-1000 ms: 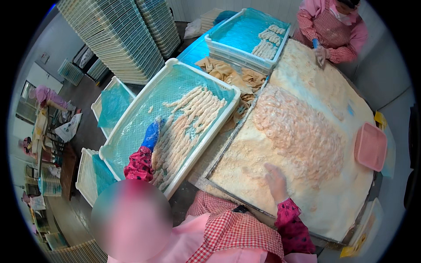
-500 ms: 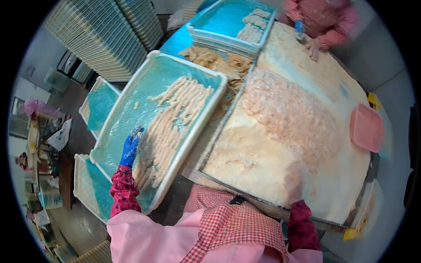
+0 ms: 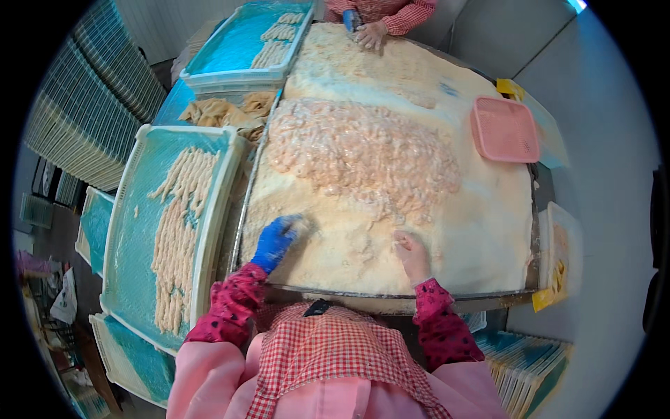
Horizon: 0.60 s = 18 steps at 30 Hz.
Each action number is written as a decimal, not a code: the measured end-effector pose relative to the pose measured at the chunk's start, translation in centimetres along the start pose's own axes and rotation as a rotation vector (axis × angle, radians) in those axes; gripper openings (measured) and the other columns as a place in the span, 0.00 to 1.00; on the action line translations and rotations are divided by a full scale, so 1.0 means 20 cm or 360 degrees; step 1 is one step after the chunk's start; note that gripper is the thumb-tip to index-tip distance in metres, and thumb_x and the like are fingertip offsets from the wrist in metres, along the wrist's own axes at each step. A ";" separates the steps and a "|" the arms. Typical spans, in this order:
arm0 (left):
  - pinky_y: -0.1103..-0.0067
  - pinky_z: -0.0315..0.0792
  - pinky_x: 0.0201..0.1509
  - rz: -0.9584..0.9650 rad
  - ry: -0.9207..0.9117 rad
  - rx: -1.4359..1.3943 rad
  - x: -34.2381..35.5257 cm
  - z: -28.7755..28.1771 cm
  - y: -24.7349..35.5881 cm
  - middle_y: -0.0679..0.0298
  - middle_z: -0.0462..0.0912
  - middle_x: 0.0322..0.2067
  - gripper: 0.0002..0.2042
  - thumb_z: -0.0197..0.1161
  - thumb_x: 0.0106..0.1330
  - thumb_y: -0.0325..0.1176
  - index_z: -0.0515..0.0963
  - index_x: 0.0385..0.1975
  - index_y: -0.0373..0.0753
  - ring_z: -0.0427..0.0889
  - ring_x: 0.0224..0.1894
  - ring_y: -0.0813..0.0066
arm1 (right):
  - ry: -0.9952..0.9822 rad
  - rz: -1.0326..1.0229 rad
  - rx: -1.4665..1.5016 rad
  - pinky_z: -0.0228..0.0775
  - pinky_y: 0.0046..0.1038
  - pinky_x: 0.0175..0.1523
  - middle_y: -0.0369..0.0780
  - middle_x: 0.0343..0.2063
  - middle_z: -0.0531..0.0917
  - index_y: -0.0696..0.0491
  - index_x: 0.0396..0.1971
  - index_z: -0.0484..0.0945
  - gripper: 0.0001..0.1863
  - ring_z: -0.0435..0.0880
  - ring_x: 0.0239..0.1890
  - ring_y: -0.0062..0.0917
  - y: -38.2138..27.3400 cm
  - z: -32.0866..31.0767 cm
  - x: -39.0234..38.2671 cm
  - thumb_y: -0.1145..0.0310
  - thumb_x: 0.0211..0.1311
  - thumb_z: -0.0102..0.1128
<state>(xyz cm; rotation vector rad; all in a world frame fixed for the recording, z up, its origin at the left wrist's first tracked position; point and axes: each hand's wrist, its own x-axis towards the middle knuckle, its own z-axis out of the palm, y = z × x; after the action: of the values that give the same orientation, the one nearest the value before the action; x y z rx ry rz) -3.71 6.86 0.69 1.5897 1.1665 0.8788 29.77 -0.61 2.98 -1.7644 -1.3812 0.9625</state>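
Powder (image 3: 335,262) around the left hand (image 3: 275,241) and right hand (image 3: 413,257), pile of glossy pink pieces (image 3: 363,157) just beyond their fingers.
In the head view, the blue-gloved left fingers bend down to the powder, slightly blurred; whether they grasp anything cannot be told. The right fingers curl inward low over it, their grip equally unclear. Powder spreads between both hands and right of the right fingers to the edge of the surface (image 3: 363,295), whose near edge runs just behind the hands. Left of the left fingers, past the left edge, a tray (image 3: 222,188) carries pale strips (image 3: 178,237). A pink basket (image 3: 506,129) stands beyond and right of the right fingers; a co-worker's hand (image 3: 372,35) is well apart, at the far end.
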 end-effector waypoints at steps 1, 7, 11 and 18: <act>0.78 0.70 0.49 -0.0295 0.0166 -0.0481 0.00 0.01 0.09 0.60 0.77 0.43 0.12 0.55 0.63 0.33 0.73 0.44 0.36 0.76 0.46 0.70 | 0.0085 -0.0208 -0.0221 0.69 0.25 0.42 0.39 0.35 0.78 0.55 0.47 0.71 0.20 0.77 0.34 0.27 0.02 -0.02 -0.01 0.79 0.51 0.50; 0.77 0.71 0.45 -0.0627 0.0065 -0.1626 -0.08 0.15 0.15 0.61 0.77 0.39 0.14 0.55 0.64 0.35 0.71 0.45 0.34 0.76 0.37 0.73 | -0.0050 -0.1011 -0.0667 0.69 0.32 0.46 0.44 0.37 0.78 0.55 0.42 0.74 0.19 0.77 0.38 0.37 -0.20 0.13 0.03 0.80 0.46 0.52; 0.75 0.71 0.47 -0.0627 0.0090 -0.1988 -0.11 0.22 0.12 0.57 0.73 0.47 0.21 0.50 0.66 0.41 0.61 0.56 0.38 0.76 0.42 0.70 | -0.0299 -0.0449 0.0053 0.69 0.24 0.44 0.39 0.34 0.79 0.55 0.41 0.74 0.14 0.78 0.36 0.25 -0.12 0.22 0.09 0.79 0.51 0.53; 0.67 0.60 0.62 -0.0519 -0.0058 -0.2544 -0.12 0.42 0.15 0.55 0.64 0.56 0.25 0.44 0.68 0.45 0.53 0.61 0.40 0.64 0.58 0.62 | 0.0063 -0.0298 0.0382 0.69 0.21 0.39 0.36 0.27 0.79 0.54 0.39 0.77 0.11 0.76 0.31 0.18 -0.45 0.35 -0.04 0.76 0.54 0.56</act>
<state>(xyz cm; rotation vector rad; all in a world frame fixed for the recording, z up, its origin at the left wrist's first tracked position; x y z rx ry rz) 4.16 1.89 1.01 0.0941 0.3317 1.0684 19.36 0.95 7.42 -1.4432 -1.3201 0.9433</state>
